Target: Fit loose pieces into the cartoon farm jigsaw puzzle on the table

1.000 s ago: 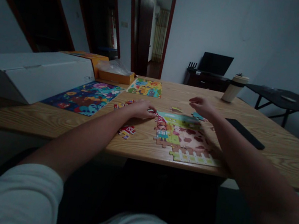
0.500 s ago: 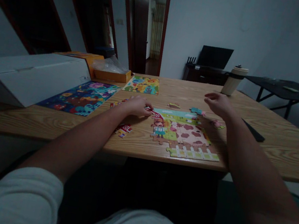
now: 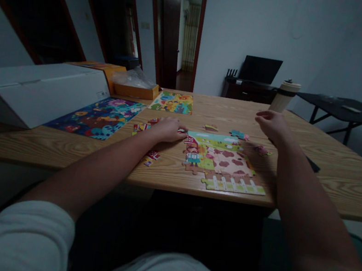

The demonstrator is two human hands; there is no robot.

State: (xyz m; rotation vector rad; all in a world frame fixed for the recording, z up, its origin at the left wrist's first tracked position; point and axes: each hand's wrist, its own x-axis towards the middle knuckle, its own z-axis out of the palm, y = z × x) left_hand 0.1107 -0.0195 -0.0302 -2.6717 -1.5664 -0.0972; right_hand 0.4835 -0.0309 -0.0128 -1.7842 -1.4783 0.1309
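My left hand (image 3: 169, 129) lies low over the table at the left edge of a partly joined farm jigsaw puzzle (image 3: 229, 160). Its fingers are closed on a puzzle piece (image 3: 182, 130), mostly hidden by the fingertips, beside the red barn part. The joined picture has a spotted cow, a farmer figure and a white fence strip along the front. My right hand (image 3: 274, 125) hovers to the right, beyond the puzzle, with fingers loosely curled, slightly apart, and nothing visible in them. Below it rests a loose pink piece (image 3: 262, 151).
Loose red pieces (image 3: 140, 127) and a barn piece (image 3: 153, 154) lie around my left forearm. Behind the puzzle are a blue piece (image 3: 237, 134) and a brown-yellow piece (image 3: 211, 127). A sea picture (image 3: 100, 116), white box (image 3: 45, 88), orange tray (image 3: 136, 92) and tumbler (image 3: 284, 97) stand farther out.
My right hand has moved a little to the right, away from the puzzle. My left hand has shifted very slightly right, at the puzzle's left edge. The joined puzzle looks the same.
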